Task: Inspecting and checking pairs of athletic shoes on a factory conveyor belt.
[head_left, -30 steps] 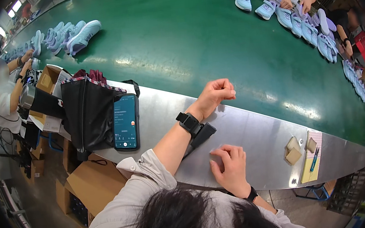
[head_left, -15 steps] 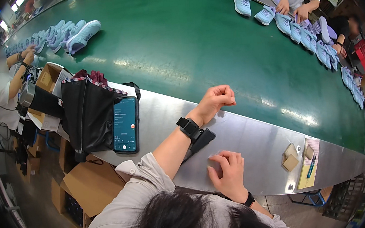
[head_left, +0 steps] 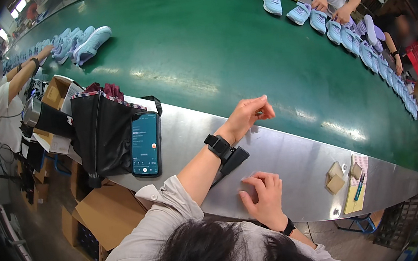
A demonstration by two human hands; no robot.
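Holding R hand [head_left: 268, 198] over steel tabletop [head_left: 298, 166], thumb/fingers apart, empty; L hand [head_left: 245, 118] curled beyond, can't tell if empty; w/ smartphone [head_left: 146, 145] propped L of both, prob. for viewing.

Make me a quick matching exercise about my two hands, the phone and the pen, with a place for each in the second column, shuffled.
1. Left hand
2. Right hand
3. Phone
4. Pen

A. On the notepad
B. Over the metal tabletop, well back from the green surface
C. Beside the black bag
D. At the green surface's near edge

Pairs: 1-D, 2-B, 3-C, 4-A.
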